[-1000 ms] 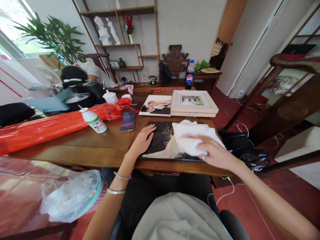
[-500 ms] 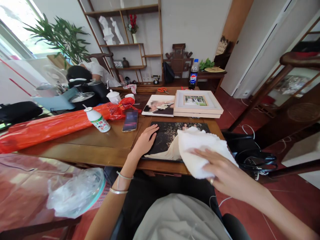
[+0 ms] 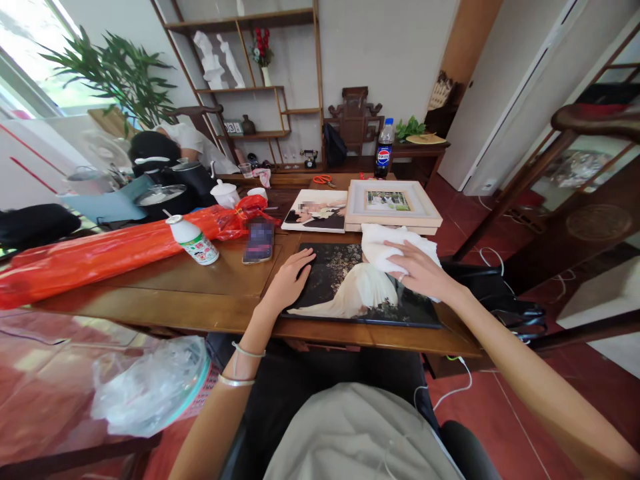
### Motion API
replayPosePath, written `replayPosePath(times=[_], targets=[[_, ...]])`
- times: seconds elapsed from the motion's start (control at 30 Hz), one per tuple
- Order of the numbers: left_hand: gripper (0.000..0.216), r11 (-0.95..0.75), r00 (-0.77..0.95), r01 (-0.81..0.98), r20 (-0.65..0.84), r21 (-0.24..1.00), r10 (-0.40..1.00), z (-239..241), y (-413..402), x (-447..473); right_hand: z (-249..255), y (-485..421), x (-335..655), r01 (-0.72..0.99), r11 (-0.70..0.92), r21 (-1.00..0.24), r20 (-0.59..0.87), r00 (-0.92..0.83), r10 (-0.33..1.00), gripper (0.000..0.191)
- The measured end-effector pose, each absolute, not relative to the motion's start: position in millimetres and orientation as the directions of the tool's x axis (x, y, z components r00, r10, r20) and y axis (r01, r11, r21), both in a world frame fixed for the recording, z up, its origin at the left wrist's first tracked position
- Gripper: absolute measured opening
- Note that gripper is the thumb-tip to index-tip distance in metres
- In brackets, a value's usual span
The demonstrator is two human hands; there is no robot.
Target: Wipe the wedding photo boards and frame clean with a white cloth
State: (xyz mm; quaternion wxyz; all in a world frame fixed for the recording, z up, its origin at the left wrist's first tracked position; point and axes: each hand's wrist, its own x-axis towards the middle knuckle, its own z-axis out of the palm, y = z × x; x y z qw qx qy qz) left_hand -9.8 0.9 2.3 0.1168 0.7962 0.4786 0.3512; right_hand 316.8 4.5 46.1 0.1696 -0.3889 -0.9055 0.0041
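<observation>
Head view, the only one: the big change is the fluffy white cloth [image 3: 379, 248]. Half a second ago it hung over the near edge of the dark, glossy rectangular photo panel [image 3: 340, 290]; now it's up at the panel's far right. So the near right corner and the pale dress in the photo are uncovered, while the far right part is hidden. I'd read that as the wiping moving on to the far side, not as the job being finished.

The right hand [image 3: 423, 267] lies palm down on the cloth, fingers stretched over it; can't tell if they're pinching any of it. The left hand [image 3: 290, 280] is flat and loose on the panel's left end, same spot as before, probably steadying it.

The panel itself hasn't really budged: flat at the near edge of the brown wooden table [image 3: 220, 293]. The cloth's far edge overlaps the thick cream picture frame [image 3: 431, 212] from here; can't tell if they touch.
</observation>
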Motion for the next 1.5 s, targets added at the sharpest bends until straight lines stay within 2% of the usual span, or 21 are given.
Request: replayPosePath(times=[0.13,0.3,0.5,0.63,0.77,0.9,1.03,1.2,1.43,1.5], targets=[[0.037,-0.495,0.273,0.683,0.441,0.537,0.855,2,0,-8,58,-55,305,0.667,0.717,-0.204,0.235,-0.678,0.697,0.026],[0.037,-0.517,0.295,0.684,0.454,0.514,0.841,0,2,-9,70,-119,294,0.57,0.781,-0.254,0.137,-0.779,0.612,0.029],[0.038,-0.536,0.328,0.69,0.449,0.487,0.831,2,2,-11,58,-67,303,0.584,0.774,-0.245,0.196,-0.752,0.63,0.026],[0.038,-0.532,0.323,0.688,0.449,0.493,0.833,3,3,-12,51,-7,304,0.617,0.766,-0.182,0.261,-0.721,0.642,0.018],[0.038,-0.531,0.325,0.696,0.448,0.483,0.833,2,4,-12,49,25,303,0.655,0.745,-0.125,0.304,-0.69,0.657,0.018],[0.038,-0.511,0.302,0.704,0.443,0.493,0.844,1,4,-11,49,-1,300,0.629,0.763,-0.148,0.283,-0.712,0.642,0.029],[0.039,-0.515,0.304,0.695,0.445,0.501,0.843,-1,4,-11,53,-71,286,0.515,0.836,-0.189,0.189,-0.816,0.546,0.036],[0.038,-0.534,0.335,0.705,0.446,0.466,0.83,0,5,-12,60,-103,274,0.437,0.874,-0.214,0.132,-0.873,0.469,0.028],[0.037,-0.544,0.354,0.711,0.441,0.446,0.825,1,6,-13,56,9,303,0.602,0.791,-0.106,0.241,-0.756,0.608,0.012],[0.037,-0.541,0.348,0.709,0.444,0.451,0.826,2,6,-13,53,34,311,0.66,0.746,-0.084,0.254,-0.71,0.657,0.017]])
